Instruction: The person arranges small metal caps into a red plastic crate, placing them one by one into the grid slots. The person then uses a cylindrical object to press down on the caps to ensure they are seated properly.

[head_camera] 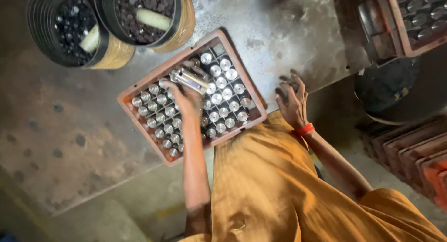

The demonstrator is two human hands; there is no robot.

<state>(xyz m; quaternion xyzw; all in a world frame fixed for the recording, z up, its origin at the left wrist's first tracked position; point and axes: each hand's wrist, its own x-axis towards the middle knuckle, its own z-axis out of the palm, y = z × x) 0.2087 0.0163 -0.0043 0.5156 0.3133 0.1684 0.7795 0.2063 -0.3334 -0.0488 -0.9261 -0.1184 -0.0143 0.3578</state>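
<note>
A reddish-brown plastic crate (153, 70) lies at an angle on the metal table (70, 130), its cells filled with several shiny metal cylinders (226, 94) standing on end. My left hand (187, 98) reaches over the middle of the crate and grips a shiny metal piece (190, 79) held above the rows. My right hand (292, 100), with a red band at the wrist, rests at the table's edge to the right of the crate. Its fingers are bent and dark with grime, and it holds nothing.
Two round bins (51, 46) (181, 23) of small dark parts, each with a pale stick in it, stand at the far left. Another crate of metal cylinders (405, 32) sits at the far right. Stacked reddish crates (414, 153) and a dark round vessel (386, 90) are below it.
</note>
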